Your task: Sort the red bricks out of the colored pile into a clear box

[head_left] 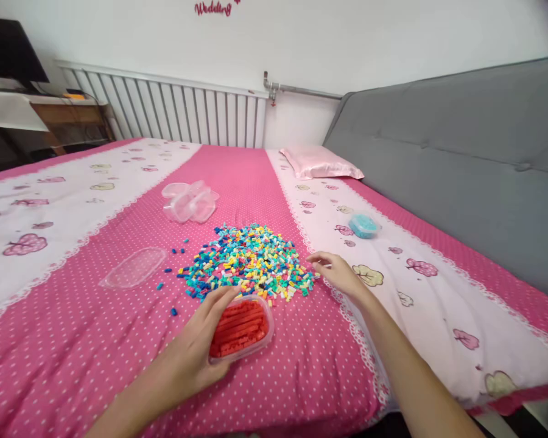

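Observation:
My left hand [196, 344] is closed around the left side of a clear plastic container [270, 331]. Packed inside it are red toy bricks [240, 325], many joined in long rows. Beyond it spreads a pile of small mixed-colour bricks [256, 258], mostly blue, teal, yellow and white. At the pile's right edge hovers my right hand [335, 272], its fingers loosely bent and apart, with nothing visible in them. Left of the pile a clear lid [134, 267] lies flat on the pink dotted bedspread [310, 359].
Several empty clear containers [189, 201] are heaped behind the pile. To the right stands a container of light-blue pieces [363, 225]. A pink pillow [319, 162] rests near the grey headboard [452, 140]. A white radiator [173, 109] lines the wall; a monitor [10, 53] stands far left.

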A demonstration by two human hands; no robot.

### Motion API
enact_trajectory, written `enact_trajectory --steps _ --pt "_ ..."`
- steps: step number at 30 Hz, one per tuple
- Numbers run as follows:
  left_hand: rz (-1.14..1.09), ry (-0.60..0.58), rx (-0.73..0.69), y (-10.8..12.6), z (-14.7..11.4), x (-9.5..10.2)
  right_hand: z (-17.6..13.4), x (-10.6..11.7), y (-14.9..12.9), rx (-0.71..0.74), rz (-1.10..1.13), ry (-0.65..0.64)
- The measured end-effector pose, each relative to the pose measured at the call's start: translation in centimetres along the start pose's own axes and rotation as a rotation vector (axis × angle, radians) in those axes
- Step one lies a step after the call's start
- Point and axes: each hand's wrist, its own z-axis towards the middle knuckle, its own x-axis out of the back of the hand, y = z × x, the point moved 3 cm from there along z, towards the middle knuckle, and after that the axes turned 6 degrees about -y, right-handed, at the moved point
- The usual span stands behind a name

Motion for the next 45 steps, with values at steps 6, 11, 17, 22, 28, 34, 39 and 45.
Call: enact_trajectory --steps 6,11,17,22,28,34,39,45 --pt "0.0 -0.004 0.027 -0.8 -0.2 -0.7 1.1 -4.1 1.5 0.014 -0.036 0.196" --pt "-0.11 -0.154 0.072 -2.0 -1.2 -0.2 2.4 -4.4 2.6 -0.012 -0.037 0.266" --pt "-0.549 -0.154 0.08 -4.4 0.0 3.0 9.0 -5.3 1.1 0.023 0.045 0.011" --pt "-0.428 0.147 0.133 -7.2 6.9 6.2 13.8 -6.6 -0.9 0.078 0.105 -0.053" --pt "0.182 -0.056 0.276 -11.7 15.7 6.6 12.9 -7.1 -1.0 0.117 0.127 0.015" --pt "0.416 -0.124 0.299 -11.9 18.7 2.7 11.6 -7.5 -1.8 0.145 0.062 0.0" --pt "0.528 -0.134 0.233 -10.9 19.1 0.9 11.5 -7.9 -2.9 0.167 0.012 -0.019" --pt "0.572 -0.143 0.228 -10.2 19.3 0.8 10.9 -8.0 -3.3 0.181 -0.004 -0.04"
